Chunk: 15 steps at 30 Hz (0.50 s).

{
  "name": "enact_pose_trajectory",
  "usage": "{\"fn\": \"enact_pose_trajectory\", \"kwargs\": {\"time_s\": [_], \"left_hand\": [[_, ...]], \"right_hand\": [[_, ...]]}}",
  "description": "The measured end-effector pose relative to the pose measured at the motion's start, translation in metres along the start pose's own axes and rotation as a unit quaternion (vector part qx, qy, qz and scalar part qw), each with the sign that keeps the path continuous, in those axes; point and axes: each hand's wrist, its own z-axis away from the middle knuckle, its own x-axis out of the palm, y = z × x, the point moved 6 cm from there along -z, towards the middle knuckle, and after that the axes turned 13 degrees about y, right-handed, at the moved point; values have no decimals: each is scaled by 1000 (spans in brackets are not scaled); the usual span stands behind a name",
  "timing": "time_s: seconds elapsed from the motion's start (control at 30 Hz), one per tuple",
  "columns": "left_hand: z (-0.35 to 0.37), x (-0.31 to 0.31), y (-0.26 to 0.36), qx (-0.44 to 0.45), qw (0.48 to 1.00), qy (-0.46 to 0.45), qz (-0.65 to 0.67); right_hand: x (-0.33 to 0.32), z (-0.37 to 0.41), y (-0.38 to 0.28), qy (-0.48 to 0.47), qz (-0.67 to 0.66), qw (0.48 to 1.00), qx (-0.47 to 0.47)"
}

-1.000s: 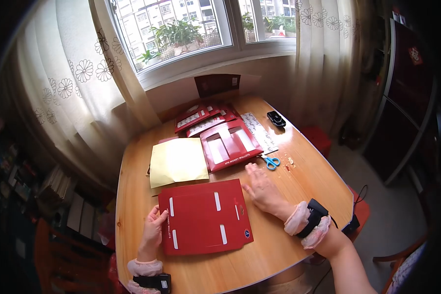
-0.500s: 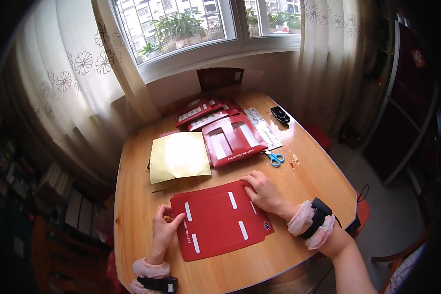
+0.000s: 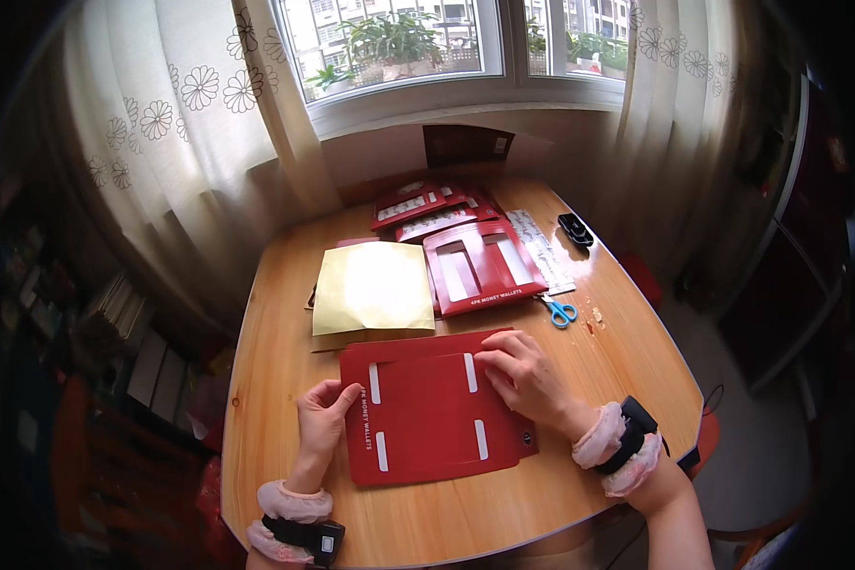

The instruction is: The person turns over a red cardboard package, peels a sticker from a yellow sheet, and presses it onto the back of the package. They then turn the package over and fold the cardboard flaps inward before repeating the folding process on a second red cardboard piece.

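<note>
A flat red cardboard money-wallet pack (image 3: 423, 408) lies before me, with several white strips on its upper face and white lettering along its left side. My left hand (image 3: 325, 418) grips its left edge, thumb on top and fingers curled beneath. Over the upper right part is my right hand (image 3: 522, 380), its fingers bent and drawn together. Those fingertips rest right beside the upper right white strip (image 3: 471, 373); whatever they pinch is hidden. A further red layer shows from under the pack along its top and right sides.
Beyond the pack lie a shiny yellow sheet (image 3: 372, 290), a windowed red money-wallet pack (image 3: 480, 275) and a pile of similar red packs (image 3: 427, 206). Blue-handled scissors (image 3: 561, 313), small scraps (image 3: 594, 323), a patterned white strip (image 3: 543, 252) and a black object (image 3: 575, 230) are to the right.
My right hand has shifted from the pack's top right corner inward to the upper right white strip, its fingers more bent. My left hand keeps its hold. The camera view has turned slightly.
</note>
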Motion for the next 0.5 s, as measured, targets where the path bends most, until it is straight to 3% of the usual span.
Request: {"fn": "enact_pose_trajectory", "kwargs": {"time_s": [0.2,0.37,0.5], "left_hand": [[3,5,-6,-46,998,-26,40],[0,4,-7,35,999,-1,18],[4,5,3,69,997,7,-46]], "right_hand": [[7,3,-33,-63,-40,994,-78],[21,15,-34,-141,-24,984,-107],[16,10,-35,-142,-2,986,-89]]}}
